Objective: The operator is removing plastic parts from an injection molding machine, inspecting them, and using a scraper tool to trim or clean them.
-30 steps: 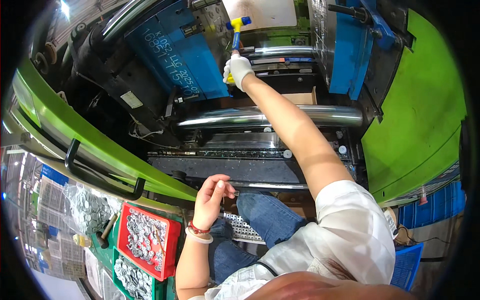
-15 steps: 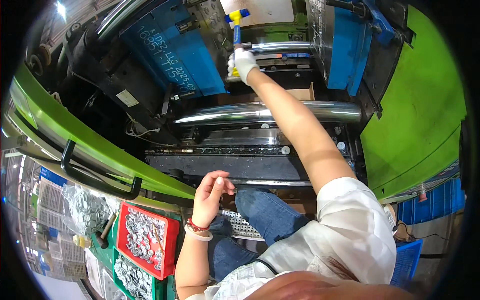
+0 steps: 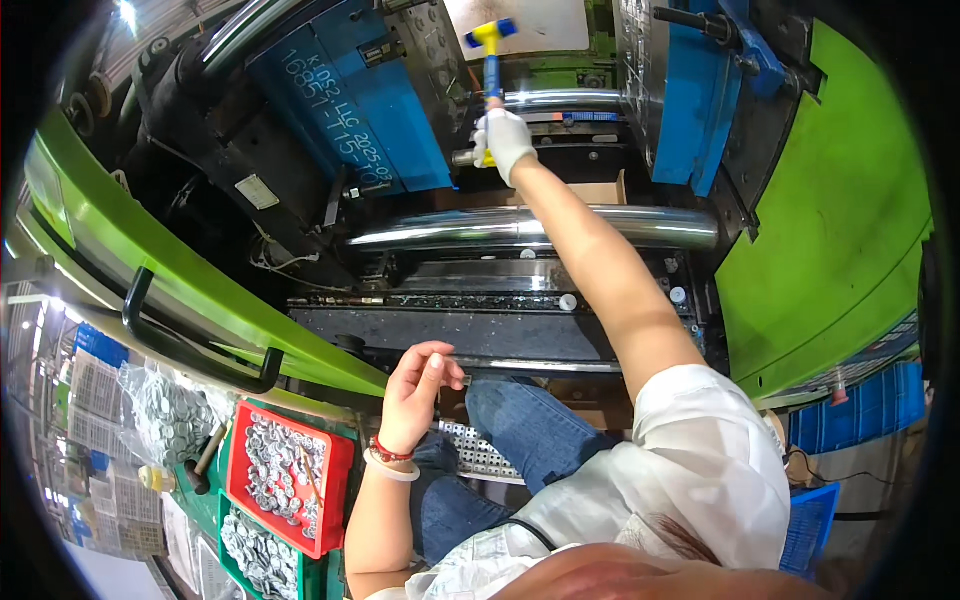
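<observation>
My right hand (image 3: pixel 505 140), in a white glove, reaches deep into the open machine and grips the handle of a mallet (image 3: pixel 490 45) with a yellow and blue head, held upright between the blue mould blocks (image 3: pixel 350 110). My left hand (image 3: pixel 415 390) is bare, wears red and white bracelets at the wrist, and rests with loosely curled fingers on the lower rail (image 3: pixel 540 365) at the machine's front edge, holding nothing. A polished steel bar (image 3: pixel 450 230) runs across under my right forearm.
A green sliding guard door with a black handle (image 3: pixel 190 345) stands at the left. A red tray (image 3: pixel 285 485) of small silvery parts sits below it, beside a clear bag of parts (image 3: pixel 165 415). Green machine housing (image 3: pixel 840 220) closes the right side. Blue crates (image 3: pixel 865 405) lie at lower right.
My right hand has lifted the mallet a little higher and further into the machine. My left hand stays on the rail.
</observation>
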### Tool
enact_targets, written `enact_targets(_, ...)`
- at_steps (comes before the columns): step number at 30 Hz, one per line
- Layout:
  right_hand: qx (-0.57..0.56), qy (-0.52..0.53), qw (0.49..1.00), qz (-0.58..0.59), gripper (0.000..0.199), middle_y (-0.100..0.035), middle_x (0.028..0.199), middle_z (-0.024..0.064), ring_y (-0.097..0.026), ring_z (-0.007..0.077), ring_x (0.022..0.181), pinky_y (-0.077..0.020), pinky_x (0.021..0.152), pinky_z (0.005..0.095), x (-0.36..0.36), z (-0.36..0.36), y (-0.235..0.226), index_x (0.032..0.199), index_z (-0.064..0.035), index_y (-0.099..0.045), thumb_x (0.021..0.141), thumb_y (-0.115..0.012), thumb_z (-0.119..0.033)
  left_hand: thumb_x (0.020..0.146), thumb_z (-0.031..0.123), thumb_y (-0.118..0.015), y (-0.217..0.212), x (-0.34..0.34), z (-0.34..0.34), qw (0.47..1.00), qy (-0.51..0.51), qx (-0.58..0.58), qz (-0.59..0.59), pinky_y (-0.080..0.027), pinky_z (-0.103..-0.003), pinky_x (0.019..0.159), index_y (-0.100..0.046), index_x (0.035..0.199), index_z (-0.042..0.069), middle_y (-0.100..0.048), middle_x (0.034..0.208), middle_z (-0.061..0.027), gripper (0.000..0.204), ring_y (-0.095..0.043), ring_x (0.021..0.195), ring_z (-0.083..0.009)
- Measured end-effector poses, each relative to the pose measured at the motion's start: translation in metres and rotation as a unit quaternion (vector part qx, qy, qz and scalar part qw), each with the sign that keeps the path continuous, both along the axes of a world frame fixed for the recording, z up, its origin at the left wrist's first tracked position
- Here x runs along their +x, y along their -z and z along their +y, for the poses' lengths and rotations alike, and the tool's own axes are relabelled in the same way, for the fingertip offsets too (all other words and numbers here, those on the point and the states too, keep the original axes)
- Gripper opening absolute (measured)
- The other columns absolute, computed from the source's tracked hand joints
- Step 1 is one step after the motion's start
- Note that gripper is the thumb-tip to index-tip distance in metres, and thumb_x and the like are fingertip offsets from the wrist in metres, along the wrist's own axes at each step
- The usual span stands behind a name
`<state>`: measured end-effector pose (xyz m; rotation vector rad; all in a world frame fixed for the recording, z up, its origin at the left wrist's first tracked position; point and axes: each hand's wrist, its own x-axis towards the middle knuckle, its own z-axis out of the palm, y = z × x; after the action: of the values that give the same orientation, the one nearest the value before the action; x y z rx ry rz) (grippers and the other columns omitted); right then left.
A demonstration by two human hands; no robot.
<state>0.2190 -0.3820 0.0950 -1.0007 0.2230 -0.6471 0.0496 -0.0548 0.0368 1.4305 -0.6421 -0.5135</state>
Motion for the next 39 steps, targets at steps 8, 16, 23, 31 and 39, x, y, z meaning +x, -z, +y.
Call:
enact_targets(8, 0.175, 0.144, 0.970, -0.083, 0.050, -0.045, 0.050, 0.0069, -0.046, 0.0226, 0.037, -0.0429, 0.038, 0.0378, -0.010, 0.054, -0.004, 0.072, -0.0084, -0.043, 0.099, -0.033, -0.050, 0.101, 0.018, -0.046, -0.003, -0.005, 0.009, 1.000, -0.018, -0.008, 0.001, -0.047, -0.024, 0.075, -0.053, 0.114, 0.000, -0.061, 0.087, -0.0058, 0.023, -0.057, 0.078, -0.0116)
enact_targets(16, 0.075, 0.054, 0.996, 0.019, 0.054, -0.046, 0.048, 0.0076, -0.048, 0.0217, 0.036, -0.0422, 0.033, 0.0366, -0.038, 0.031, 0.011, 0.069, -0.0081, -0.046, 0.098, -0.033, -0.052, 0.101, 0.017, -0.046, -0.001, -0.006, -0.001, 0.999, 0.032, -0.011, -0.001, -0.048, -0.025, 0.075, -0.053, 0.114, 0.000, -0.061, 0.088, -0.0062, 0.023, -0.057, 0.078, -0.0119)
enact_targets(23, 0.125, 0.031, 0.991, 0.049, 0.053, -0.042, 0.048, 0.0056, -0.044, 0.0220, 0.036, -0.0428, 0.035, 0.0378, -0.023, 0.060, 0.004, 0.070, -0.0082, -0.046, 0.098, -0.033, -0.052, 0.100, 0.017, -0.047, -0.001, -0.003, 0.002, 1.000, -0.002, -0.003, -0.003, -0.048, -0.025, 0.075, -0.053, 0.114, 0.000, -0.061, 0.087, -0.0060, 0.022, -0.057, 0.078, -0.0119)
enact_targets(31, 0.080, 0.102, 0.990, -0.051, 0.050, -0.048, 0.050, 0.0080, -0.048, 0.0224, 0.035, -0.0447, 0.033, 0.0383, -0.043, 0.014, 0.018, 0.075, -0.0083, -0.047, 0.099, -0.034, -0.050, 0.101, 0.017, -0.046, 0.003, -0.003, -0.002, 1.000, 0.019, 0.002, 0.000, -0.047, -0.025, 0.075, -0.054, 0.113, 0.000, -0.061, 0.086, -0.0053, 0.022, -0.057, 0.078, -0.0118)
enact_targets(39, 0.062, -0.069, 0.994, 0.063, 0.049, -0.048, 0.052, 0.0068, -0.049, 0.0206, 0.039, -0.0428, 0.037, 0.0371, -0.034, 0.066, 0.040, 0.073, -0.0075, -0.048, 0.098, -0.040, -0.049, 0.101, 0.018, -0.047, 0.002, -0.002, -0.004, 1.000, -0.004, 0.012, 0.011, -0.047, -0.024, 0.075, -0.054, 0.113, 0.000, -0.062, 0.087, -0.0056, 0.023, -0.058, 0.078, -0.0112)
